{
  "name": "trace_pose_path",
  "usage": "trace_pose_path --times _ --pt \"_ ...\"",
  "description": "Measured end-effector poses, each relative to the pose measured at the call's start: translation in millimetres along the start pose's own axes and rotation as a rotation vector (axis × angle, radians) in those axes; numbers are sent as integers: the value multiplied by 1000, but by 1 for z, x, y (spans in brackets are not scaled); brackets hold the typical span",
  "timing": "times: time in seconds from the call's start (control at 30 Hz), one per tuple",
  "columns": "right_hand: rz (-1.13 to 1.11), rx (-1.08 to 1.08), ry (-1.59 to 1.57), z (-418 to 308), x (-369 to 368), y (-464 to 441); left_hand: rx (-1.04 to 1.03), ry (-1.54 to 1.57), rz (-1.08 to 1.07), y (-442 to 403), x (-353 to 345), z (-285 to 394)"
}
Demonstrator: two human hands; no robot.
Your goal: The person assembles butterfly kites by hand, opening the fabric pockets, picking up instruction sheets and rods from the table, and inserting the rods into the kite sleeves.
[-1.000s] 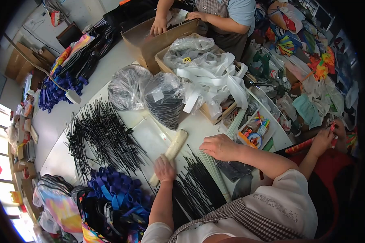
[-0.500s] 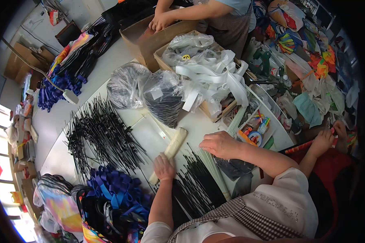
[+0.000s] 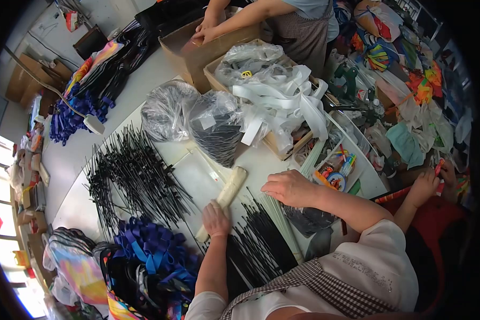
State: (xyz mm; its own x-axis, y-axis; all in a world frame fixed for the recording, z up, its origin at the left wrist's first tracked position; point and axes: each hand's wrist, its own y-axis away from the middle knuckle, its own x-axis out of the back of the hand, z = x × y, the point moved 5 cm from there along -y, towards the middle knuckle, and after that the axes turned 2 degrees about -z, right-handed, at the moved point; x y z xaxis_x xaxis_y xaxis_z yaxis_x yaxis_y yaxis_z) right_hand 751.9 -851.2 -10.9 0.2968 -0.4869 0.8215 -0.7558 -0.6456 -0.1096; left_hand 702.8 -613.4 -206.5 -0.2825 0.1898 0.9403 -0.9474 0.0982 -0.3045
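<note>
1. Biggest first: the white table. It's pretty packed, so a careless forearm sweep could shove one pile into another, I reckon.
2. The black rod heap is all crisscrossed. Pull one out and others could snag and come along. It's left of my left hand, well apart from it.
3. Next, the black rod bundle near me. It could fan out if my left forearm knocks it, since it's just right of that wrist and below my right hand.
4. The cream roll might roll if I press off-centre. It's right under my left palm, slanting up and away past my fingers. Can't tell whether I'm clamped on it or just resting there, as the finger undersides are hidden.
5. Smallest is the pale rod bundle. Thin stuff, so catching the tips could scatter it. The tips are just below my right fingers, which are curled close together. Can't tell if they're pinching anything, sorry.
</note>
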Motion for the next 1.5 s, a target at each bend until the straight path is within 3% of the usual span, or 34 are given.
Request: trace_pose_path --times 0.13,1.5 --pt "16 10 7 -2 1 -1 126 41 -238 7 -16 -7" --pt "11 38 42 2 2 -5 142 36 -252 7 -18 -7"
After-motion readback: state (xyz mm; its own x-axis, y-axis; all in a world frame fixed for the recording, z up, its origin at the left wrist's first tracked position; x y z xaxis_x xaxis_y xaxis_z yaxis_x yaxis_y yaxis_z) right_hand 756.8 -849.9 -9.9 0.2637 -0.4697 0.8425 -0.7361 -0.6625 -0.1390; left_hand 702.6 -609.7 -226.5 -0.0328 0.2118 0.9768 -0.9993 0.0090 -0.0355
